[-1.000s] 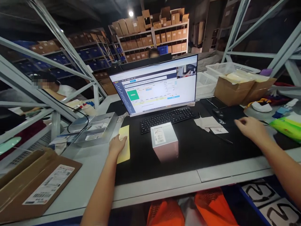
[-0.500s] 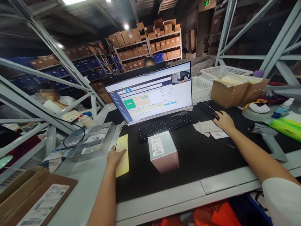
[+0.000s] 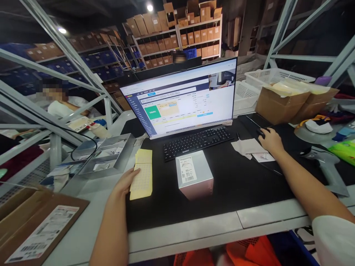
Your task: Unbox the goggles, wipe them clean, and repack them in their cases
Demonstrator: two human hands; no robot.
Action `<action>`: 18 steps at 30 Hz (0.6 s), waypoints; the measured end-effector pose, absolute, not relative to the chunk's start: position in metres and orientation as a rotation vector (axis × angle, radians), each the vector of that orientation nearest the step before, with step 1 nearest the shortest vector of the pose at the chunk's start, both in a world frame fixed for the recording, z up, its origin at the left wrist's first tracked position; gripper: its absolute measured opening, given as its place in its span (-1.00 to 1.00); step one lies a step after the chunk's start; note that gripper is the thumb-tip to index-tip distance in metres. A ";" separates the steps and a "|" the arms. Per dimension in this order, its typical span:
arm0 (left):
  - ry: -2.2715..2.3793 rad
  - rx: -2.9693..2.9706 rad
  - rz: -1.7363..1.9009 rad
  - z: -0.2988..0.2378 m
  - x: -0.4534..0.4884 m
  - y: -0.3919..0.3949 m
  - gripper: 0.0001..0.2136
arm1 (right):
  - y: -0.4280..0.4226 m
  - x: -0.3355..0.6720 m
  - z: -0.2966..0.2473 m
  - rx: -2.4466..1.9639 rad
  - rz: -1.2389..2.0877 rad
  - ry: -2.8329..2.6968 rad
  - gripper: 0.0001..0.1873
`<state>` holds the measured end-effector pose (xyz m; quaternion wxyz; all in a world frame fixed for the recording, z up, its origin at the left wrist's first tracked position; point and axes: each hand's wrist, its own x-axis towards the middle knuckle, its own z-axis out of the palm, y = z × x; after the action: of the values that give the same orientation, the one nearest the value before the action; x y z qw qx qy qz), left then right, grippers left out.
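My left hand (image 3: 124, 181) grips the left edge of a stack of yellow label sheets (image 3: 142, 177), thumb on top and the other fingers hidden beneath. My right hand (image 3: 272, 142) is curled over a black computer mouse (image 3: 260, 132), of which only the front part shows. Between my hands a small silver-and-pink box (image 3: 203, 168) stands on the black desk mat (image 3: 238, 184), a printed label on its top. Behind the box is a black keyboard (image 3: 198, 141), in front of a lit monitor (image 3: 180, 103).
On the left are a grey divided tray (image 3: 126, 155) and a cardboard box (image 3: 63, 199) with a shipping label. To the right lie a handheld scanner (image 3: 324, 166) and crumpled paper (image 3: 248, 147). Cardboard boxes (image 3: 280, 105) and white baskets (image 3: 280, 75) stand behind. Two other people are beyond the desk.
My left hand has gone from lying on top of the yellow sheets to gripping their left edge. My right hand stays on the mouse. The camera view has shifted slightly.
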<state>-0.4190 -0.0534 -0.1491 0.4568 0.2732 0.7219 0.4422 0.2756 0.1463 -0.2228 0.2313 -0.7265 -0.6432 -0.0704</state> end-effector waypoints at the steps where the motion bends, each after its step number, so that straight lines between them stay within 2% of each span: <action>1: 1.760 0.664 1.107 -0.149 -0.418 -0.054 -0.70 | 0.147 0.276 -0.222 -1.998 -0.187 -1.771 -0.43; 6: 1.645 0.582 1.235 -0.151 -0.412 -0.054 -0.71 | 0.142 0.280 -0.221 -1.975 -0.134 -1.788 -0.40; 11: 1.502 0.476 1.639 -0.143 -0.418 -0.053 -0.65 | 0.128 0.268 -0.205 -1.861 -0.175 -1.691 -0.20; 18: 1.209 0.398 1.960 -0.127 -0.406 -0.060 -0.63 | 0.090 0.103 -0.086 -1.316 -0.171 -2.129 -0.46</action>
<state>-0.4062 -0.0595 -0.1267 0.3914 0.1567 0.4761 0.7718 0.1035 0.0903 -0.0856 0.3111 -0.4985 -0.8066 -0.0648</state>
